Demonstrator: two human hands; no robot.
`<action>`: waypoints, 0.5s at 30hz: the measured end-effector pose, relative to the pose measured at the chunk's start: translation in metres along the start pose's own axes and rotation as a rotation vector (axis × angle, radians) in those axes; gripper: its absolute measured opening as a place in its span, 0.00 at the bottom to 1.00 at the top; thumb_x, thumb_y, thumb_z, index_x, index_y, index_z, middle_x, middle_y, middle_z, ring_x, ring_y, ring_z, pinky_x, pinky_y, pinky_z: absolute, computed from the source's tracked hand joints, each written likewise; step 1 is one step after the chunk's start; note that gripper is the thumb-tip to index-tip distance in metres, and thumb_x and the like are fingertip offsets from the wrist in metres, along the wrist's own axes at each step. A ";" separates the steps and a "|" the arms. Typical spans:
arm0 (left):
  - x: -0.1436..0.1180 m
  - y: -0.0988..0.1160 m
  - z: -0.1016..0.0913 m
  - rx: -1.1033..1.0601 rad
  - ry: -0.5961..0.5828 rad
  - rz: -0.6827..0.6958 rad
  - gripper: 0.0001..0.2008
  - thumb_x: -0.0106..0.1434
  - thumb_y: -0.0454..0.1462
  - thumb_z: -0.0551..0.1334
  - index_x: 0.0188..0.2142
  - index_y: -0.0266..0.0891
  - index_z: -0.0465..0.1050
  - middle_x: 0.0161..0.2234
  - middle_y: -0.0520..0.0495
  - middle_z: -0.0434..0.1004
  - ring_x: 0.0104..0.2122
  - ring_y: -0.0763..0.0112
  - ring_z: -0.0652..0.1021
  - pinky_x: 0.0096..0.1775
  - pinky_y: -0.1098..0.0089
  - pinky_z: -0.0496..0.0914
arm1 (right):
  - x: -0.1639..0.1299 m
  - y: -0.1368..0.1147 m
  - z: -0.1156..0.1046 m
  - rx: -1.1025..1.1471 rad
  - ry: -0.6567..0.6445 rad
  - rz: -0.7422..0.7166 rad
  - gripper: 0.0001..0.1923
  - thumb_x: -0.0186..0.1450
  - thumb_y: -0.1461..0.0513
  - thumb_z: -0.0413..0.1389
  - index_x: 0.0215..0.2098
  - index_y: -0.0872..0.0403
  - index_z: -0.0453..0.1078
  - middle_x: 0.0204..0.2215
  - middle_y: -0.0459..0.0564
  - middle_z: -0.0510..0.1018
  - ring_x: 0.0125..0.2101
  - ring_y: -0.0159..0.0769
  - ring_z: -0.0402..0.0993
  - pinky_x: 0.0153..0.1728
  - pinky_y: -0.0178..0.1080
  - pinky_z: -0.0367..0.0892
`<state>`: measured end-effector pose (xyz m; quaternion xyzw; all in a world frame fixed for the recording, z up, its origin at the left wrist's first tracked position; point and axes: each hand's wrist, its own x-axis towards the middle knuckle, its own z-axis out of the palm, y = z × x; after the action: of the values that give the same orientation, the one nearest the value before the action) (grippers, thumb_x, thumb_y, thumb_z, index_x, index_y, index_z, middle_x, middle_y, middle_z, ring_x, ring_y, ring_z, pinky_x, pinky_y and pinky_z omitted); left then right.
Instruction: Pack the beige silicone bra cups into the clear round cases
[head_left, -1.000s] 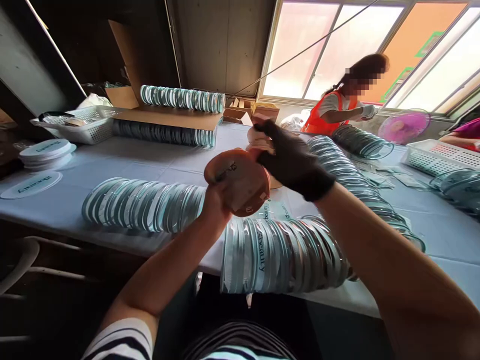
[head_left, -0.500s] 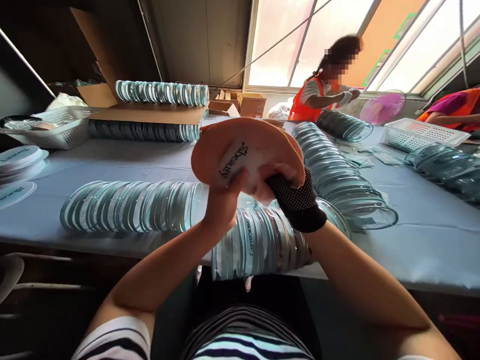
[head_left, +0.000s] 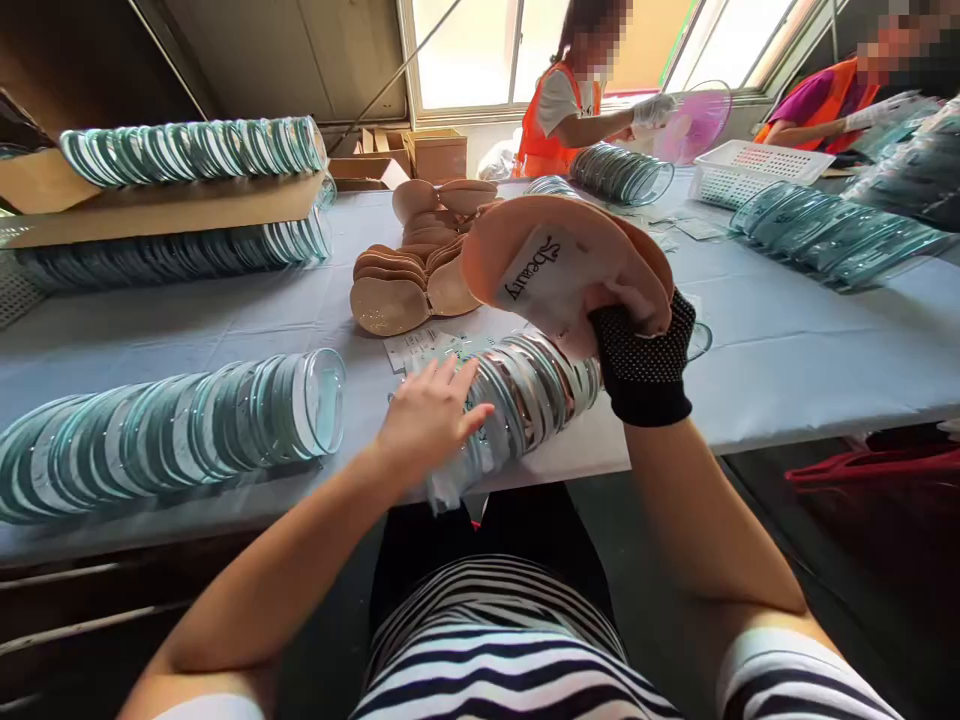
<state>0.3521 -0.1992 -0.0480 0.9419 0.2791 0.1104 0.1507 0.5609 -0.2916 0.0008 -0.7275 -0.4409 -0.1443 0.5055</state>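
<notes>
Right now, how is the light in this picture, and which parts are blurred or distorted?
Head view: the windows at the back are blown out white; the near room is dim. The wide lens bends the table edge and the row of clear lids. The left hand looks slightly soft; the print on the peach pad in the gloved right hand is sharp.

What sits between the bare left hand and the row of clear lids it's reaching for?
Nothing visible. The left hand already rests on the near end of the row of clear lids, fingers spread over the rims. The gloved right hand holds the peach puffs up above the row's far end, out of its way.
</notes>
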 end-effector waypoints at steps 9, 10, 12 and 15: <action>0.009 -0.005 -0.020 -0.054 -0.087 0.392 0.12 0.70 0.38 0.55 0.49 0.42 0.73 0.53 0.43 0.72 0.53 0.59 0.72 0.57 0.58 0.66 | -0.097 0.041 -0.027 -0.109 0.112 -0.042 0.22 0.67 0.57 0.52 0.58 0.51 0.69 0.52 0.57 0.78 0.53 0.49 0.75 0.55 0.53 0.71; 0.011 -0.007 -0.022 -0.030 -0.102 0.452 0.12 0.70 0.37 0.55 0.49 0.43 0.74 0.53 0.43 0.72 0.53 0.60 0.72 0.57 0.58 0.65 | -0.107 0.044 -0.029 -0.096 0.116 -0.039 0.22 0.67 0.58 0.53 0.59 0.51 0.68 0.53 0.56 0.77 0.53 0.48 0.75 0.54 0.51 0.72; 0.014 -0.009 -0.023 0.016 -0.124 0.518 0.14 0.70 0.37 0.54 0.52 0.46 0.74 0.55 0.45 0.72 0.54 0.60 0.71 0.58 0.56 0.64 | -0.123 0.048 -0.032 -0.090 0.111 -0.030 0.24 0.67 0.60 0.54 0.61 0.49 0.66 0.53 0.55 0.77 0.52 0.47 0.76 0.52 0.49 0.73; 0.015 -0.005 -0.020 0.097 -0.169 0.529 0.19 0.70 0.39 0.52 0.58 0.45 0.70 0.57 0.43 0.72 0.55 0.56 0.70 0.56 0.53 0.63 | -0.132 0.049 -0.035 -0.082 0.112 -0.033 0.25 0.67 0.60 0.53 0.62 0.45 0.64 0.53 0.53 0.77 0.51 0.45 0.76 0.50 0.48 0.73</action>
<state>0.3561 -0.1820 -0.0294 0.9940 0.0147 0.0537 0.0942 0.5326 -0.3922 -0.1001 -0.7309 -0.4177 -0.2111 0.4967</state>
